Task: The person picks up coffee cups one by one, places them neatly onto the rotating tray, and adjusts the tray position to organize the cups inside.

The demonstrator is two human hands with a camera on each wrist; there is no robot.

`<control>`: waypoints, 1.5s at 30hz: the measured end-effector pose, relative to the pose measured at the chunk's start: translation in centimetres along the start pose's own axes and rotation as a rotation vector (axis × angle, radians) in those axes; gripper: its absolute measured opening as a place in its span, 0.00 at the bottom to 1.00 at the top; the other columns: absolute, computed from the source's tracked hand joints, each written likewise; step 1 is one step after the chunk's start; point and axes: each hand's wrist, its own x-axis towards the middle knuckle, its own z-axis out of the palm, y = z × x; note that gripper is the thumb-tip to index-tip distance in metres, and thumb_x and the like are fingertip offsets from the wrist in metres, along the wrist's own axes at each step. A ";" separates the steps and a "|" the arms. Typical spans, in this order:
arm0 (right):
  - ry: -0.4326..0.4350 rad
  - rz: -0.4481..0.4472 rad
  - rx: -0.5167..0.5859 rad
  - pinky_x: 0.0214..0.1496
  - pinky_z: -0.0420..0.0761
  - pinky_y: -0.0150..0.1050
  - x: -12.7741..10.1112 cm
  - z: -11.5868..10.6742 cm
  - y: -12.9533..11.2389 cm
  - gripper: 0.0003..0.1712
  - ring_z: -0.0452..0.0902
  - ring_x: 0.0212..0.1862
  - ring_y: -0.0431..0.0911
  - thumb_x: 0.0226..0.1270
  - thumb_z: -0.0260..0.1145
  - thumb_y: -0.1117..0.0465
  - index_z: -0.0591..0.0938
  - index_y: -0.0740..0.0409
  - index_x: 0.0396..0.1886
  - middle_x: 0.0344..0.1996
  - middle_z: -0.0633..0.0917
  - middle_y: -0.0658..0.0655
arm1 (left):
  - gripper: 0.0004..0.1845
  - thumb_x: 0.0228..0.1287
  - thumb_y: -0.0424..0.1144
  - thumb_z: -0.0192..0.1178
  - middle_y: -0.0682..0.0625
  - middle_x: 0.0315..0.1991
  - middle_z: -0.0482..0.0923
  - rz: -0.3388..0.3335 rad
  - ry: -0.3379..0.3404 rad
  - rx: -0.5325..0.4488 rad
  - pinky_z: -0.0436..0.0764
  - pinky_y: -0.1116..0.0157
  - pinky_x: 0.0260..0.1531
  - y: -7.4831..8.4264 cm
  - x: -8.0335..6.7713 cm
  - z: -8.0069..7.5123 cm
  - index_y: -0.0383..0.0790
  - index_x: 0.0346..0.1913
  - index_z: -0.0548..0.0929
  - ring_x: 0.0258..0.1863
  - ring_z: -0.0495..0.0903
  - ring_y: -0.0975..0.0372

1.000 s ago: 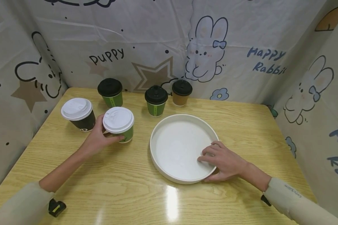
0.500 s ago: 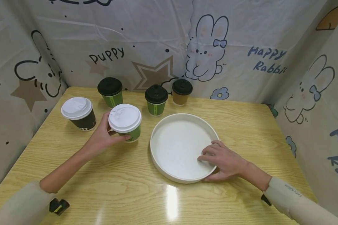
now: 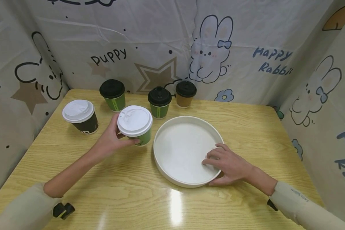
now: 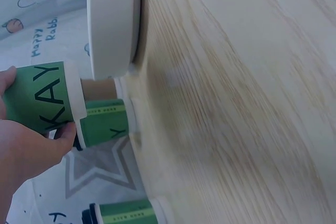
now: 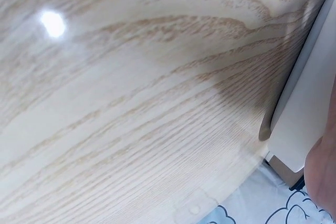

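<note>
My left hand (image 3: 110,140) grips a green paper coffee cup (image 3: 145,137) with a white lid, thumb toward me and the other fingers mostly hidden behind it. In the left wrist view the cup (image 4: 39,95) is upright and held off the table, its dark lettering showing. It is just left of a round white tray (image 3: 181,150) with a low wall. At the tray's right edge my right hand (image 3: 231,164) holds the rim, fingers curled inside and thumb outside. The right wrist view shows only part of this hand beside the tray wall (image 5: 302,108).
A black cup with a white lid (image 3: 84,123) stands at the left. Behind are two green cups with black lids, one left (image 3: 115,103) and one near the middle (image 3: 159,110), and a brown cup (image 3: 184,100). Printed cloth (image 3: 161,38) encloses the wooden table (image 3: 126,191).
My left hand has carried the white-lidded green cup to the right, closer to the tray, and it looks slightly higher. The right hand and tray have stayed put.
</note>
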 end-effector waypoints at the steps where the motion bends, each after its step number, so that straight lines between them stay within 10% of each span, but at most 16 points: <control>1: 0.004 -0.001 0.001 0.66 0.63 0.59 0.0 0.0 0.0 0.37 0.74 0.52 0.49 0.54 0.67 0.25 0.83 0.47 0.52 0.47 0.79 0.50 | 0.53 0.53 0.24 0.72 0.42 0.70 0.60 0.003 -0.005 -0.008 0.67 0.49 0.67 0.1 0.0 0.1 0.38 0.76 0.50 0.66 0.65 0.50; 45: -0.019 0.023 -0.001 0.66 0.63 0.60 -0.2 0.0 -0.2 0.36 0.73 0.53 0.47 0.55 0.65 0.25 0.82 0.44 0.53 0.48 0.78 0.49 | 0.52 0.47 0.29 0.77 0.39 0.69 0.63 0.008 -0.266 -0.061 0.66 0.43 0.66 0.4 1.5 9.2 0.35 0.73 0.56 0.69 0.63 0.45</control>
